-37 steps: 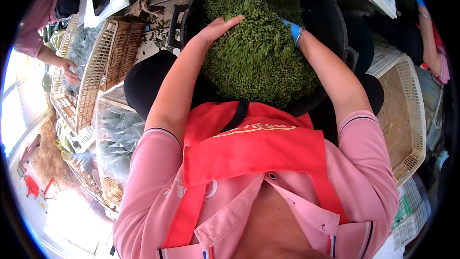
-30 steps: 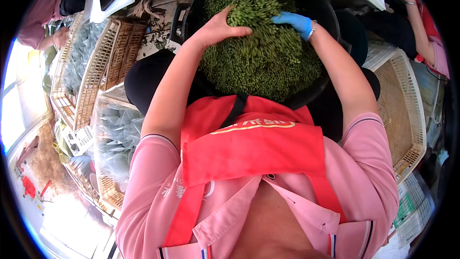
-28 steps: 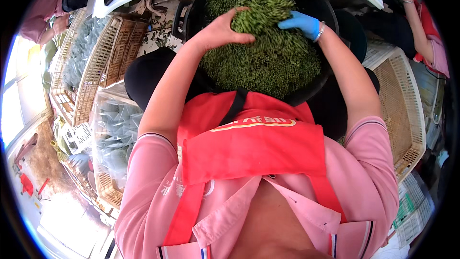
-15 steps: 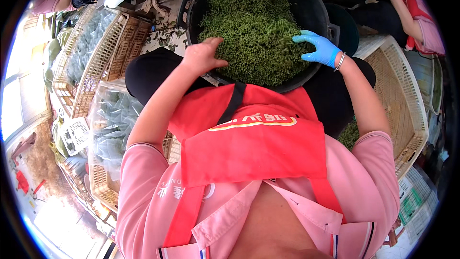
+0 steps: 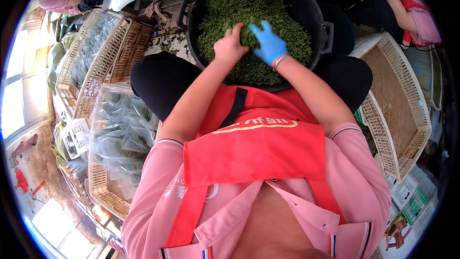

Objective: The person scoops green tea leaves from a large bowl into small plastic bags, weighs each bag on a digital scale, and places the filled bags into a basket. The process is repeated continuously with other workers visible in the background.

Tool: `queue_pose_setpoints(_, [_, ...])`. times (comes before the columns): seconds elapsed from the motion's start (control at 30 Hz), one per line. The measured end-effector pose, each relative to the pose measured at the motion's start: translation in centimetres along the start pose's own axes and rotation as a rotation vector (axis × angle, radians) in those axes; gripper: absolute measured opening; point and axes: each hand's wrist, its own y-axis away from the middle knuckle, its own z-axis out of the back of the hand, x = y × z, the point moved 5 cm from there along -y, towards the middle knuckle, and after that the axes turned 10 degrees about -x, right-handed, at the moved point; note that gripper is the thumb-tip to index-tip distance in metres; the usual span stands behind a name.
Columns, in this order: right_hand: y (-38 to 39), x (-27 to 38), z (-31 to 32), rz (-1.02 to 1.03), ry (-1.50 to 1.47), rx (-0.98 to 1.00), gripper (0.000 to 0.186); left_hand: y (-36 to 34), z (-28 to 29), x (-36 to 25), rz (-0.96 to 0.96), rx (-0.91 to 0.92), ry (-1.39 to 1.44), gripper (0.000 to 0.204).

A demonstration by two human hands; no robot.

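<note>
The bare left hand (image 5: 231, 47) and the blue-gloved right hand (image 5: 270, 43) face each other, close together over a loose heap of tiny round green berries on thin stalks (image 5: 251, 12). The heap lies inside a wide round black plastic tub (image 5: 309, 12), which sits just beyond the bib of a bright red apron (image 5: 254, 148) and between knees in black trousers (image 5: 165, 79). Fingers and thumbs stand parted on both hands, with green showing in the gap; whether they clasp a few stalks there, one cannot tell. Handling this well probably calls for a light touch: fingers curved and loose, since squeezing could bruise the berries or strip them from their stalks. Working low and near the middle of the heap should let anything shaken free drop back into the tub. The silver metal bracelet (image 5: 279, 61) on the right wrist seems worth keeping clear of the stalks, as it might snag them. Taking hold evenly from both sides would likely loosen tangles better than tugging with one hand.
</note>
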Motion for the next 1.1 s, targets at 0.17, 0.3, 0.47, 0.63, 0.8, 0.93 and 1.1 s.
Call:
queue_pose_setpoints(0.17, [-3.1, -8.3, 2.9, -0.033, -0.221, -0.147, 0.06, -3.1, 4.5, 0.9, -0.017, -0.044, 0.326, 0.07])
queue_pose_setpoints(0.3, [-1.4, -15.5, 4.0, -0.409, -0.282, 0.029, 0.073, -3.1, 5.4, 7.6, -0.021, 0.153, -0.282, 0.076])
queue_pose_setpoints(0.47, [1.1, -19.8, -0.8, -0.732, -0.152, 0.209, 0.077, -2.4, 2.5, 8.2, -0.214, 0.495, -0.704, 0.094])
queue_pose_setpoints(0.63, [2.3, -19.6, -4.0, -1.219, -0.52, 0.256, 0.083, -2.3, -1.5, 9.0, -0.149, 0.557, -0.679, 0.126])
queue_pose_setpoints(0.8, [2.1, -18.0, -6.7, -1.45, -0.908, 0.181, 0.087, -3.9, -1.9, 9.3, 0.084, 0.615, -0.359, 0.131])
queue_pose_setpoints(0.93, [1.5, -21.9, -11.2, -1.433, -1.005, 0.21, 0.089, -5.8, -1.9, 9.2, 0.12, 0.617, -0.207, 0.131])
queue_pose_setpoints(1.1, [0.6, -21.0, -11.7, -1.442, -1.043, 0.259, 0.086, -5.8, -2.7, 10.3, 0.211, 0.64, -0.059, 0.131])
